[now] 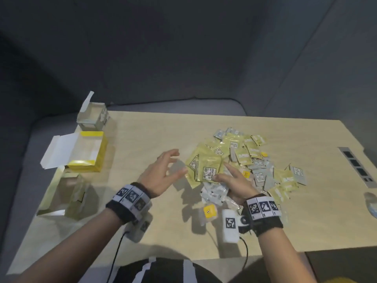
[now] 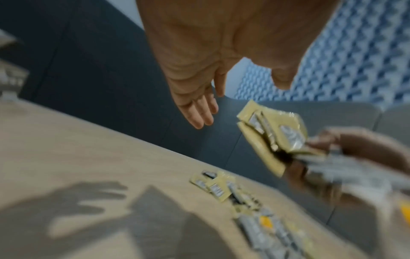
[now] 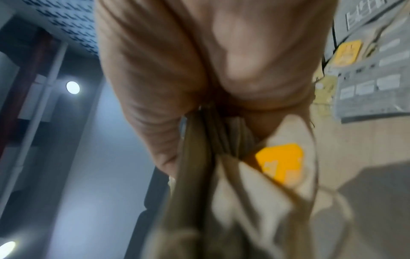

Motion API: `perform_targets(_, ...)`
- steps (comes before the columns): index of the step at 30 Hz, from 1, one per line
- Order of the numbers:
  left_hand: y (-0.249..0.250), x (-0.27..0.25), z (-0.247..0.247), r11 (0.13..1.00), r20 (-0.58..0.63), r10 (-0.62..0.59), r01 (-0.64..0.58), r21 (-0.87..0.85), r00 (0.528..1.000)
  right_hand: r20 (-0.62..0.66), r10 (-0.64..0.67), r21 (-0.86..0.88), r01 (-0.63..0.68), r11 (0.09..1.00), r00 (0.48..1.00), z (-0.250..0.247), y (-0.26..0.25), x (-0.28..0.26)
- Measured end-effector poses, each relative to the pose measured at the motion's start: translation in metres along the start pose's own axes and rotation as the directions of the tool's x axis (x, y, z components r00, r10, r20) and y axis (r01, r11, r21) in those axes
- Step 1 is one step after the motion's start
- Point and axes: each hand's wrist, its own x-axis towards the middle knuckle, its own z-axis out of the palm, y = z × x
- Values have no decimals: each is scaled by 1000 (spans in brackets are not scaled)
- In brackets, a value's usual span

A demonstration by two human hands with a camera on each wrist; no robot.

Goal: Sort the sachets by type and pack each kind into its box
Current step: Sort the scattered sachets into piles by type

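Note:
A loose pile of yellow-green and grey sachets (image 1: 251, 160) lies right of the table's middle. My right hand (image 1: 230, 180) holds a stack of yellow-green sachets (image 1: 206, 166) (image 2: 275, 135) above the table, together with clear and white sachets (image 1: 214, 193) lower in the palm. My left hand (image 1: 165, 170) (image 2: 199, 105) hovers just left of the stack with fingers spread and empty. In the right wrist view the held sachets (image 3: 221, 184) fill the frame, blurred. Three open boxes stand at the left: grey (image 1: 92, 117), yellow (image 1: 89, 152) and pale yellow-green (image 1: 67, 197).
The table (image 1: 142, 135) is light wood. A small orange-labelled sachet (image 1: 210, 211) lies near my right wrist. A grey strip of dark sockets (image 1: 356, 166) is set into the table's right side. A clear object (image 1: 371, 203) shows at the right edge. Dark padded walls stand behind.

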Motion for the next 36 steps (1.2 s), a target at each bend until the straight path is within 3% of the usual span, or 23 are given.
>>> perform_targets(2, 10, 10, 5, 970, 5, -115, 114, -215, 993, 84, -7, -61, 12, 998, 996, 13, 6, 2)
perform_targets(5, 8, 18, 11, 971, -43, -151, 139, -196, 988, 169, -39, -93, 55, 994, 985, 25, 15, 8)
perform_targets(9, -9, 23, 5, 949, -91, -206, 176, -261, 974, 126, -26, -29, 30, 999, 992, 30, 20, 22)
perform_targets(12, -32, 34, -17, 923, -178, -297, 234, -307, 938, 87, -15, 43, 11, 999, 996, 29, 25, 40)
perform_targets(20, -94, 70, -70, 853, -415, -492, 519, -52, 766, 8, 13, 257, -14, 966, 1000, 31, 22, 69)
perform_targets(22, -87, 69, -63, 863, -482, -436, 506, 18, 760, -1, 11, 316, -11, 949, 1000, 34, 19, 74)
perform_targets(23, -80, 68, -57, 890, -486, -385, 456, 32, 785, -6, 13, 347, -10, 938, 1000, 35, 18, 77)
perform_targets(25, -61, 63, -38, 938, -364, -317, 346, 16, 876, -14, 8, 379, -2, 925, 1000, 40, 16, 83)
perform_targets(27, -40, 58, -14, 937, -115, -348, 349, -15, 930, -12, 8, 346, -3, 938, 1000, 46, 16, 89)
perform_targets(29, -28, 56, 4, 900, 75, -428, 432, -53, 901, 39, 28, 280, -38, 959, 999, 52, 17, 92)
perform_targets(30, -27, 57, 11, 877, 116, -461, 472, -90, 880, 86, 51, 259, -72, 963, 995, 55, 18, 94)
perform_targets(33, -36, 60, 15, 842, 100, -515, 524, -130, 851, 208, 156, 286, -212, 934, 966, 58, 20, 102)
perform_targets(36, -42, 66, 9, 779, 167, -554, 579, -242, 815, 225, 213, 397, -289, 871, 951, 55, 19, 110)
